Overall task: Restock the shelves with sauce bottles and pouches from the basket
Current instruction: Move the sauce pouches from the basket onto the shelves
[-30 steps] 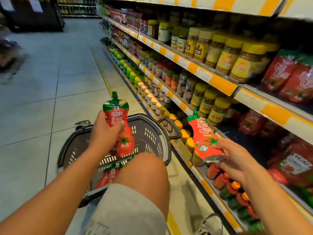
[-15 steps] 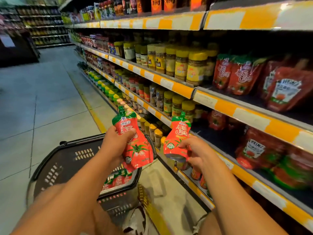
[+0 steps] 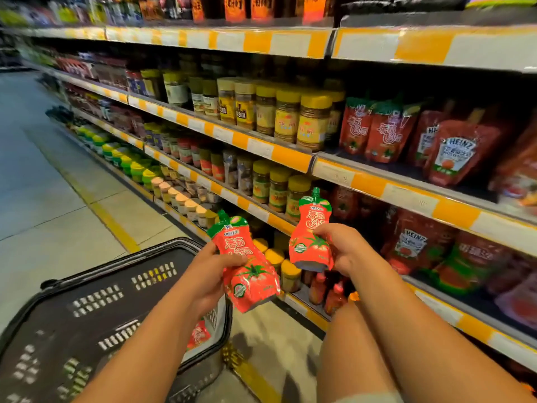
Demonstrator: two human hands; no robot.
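My left hand grips a red tomato-sauce pouch with a green spout, tilted to the left above the basket's right rim. My right hand holds a second, matching pouch upright in front of the lower shelf. The black plastic basket stands on the floor at lower left; one more red pouch shows inside it behind my left forearm. Matching red pouches stand on the middle shelf at right, beside Heinz pouches.
Shelves with yellow-and-white price strips run along the right, holding yellow-lidded jars and small red bottles on the bottom tier. Tiled aisle floor with a yellow line lies to the left. My bare knee is raised below the right hand.
The view has risen and swung right toward the shelves. Both hands, each still holding its pouch, have come up and closer to the shelf; the basket has dropped lower left.
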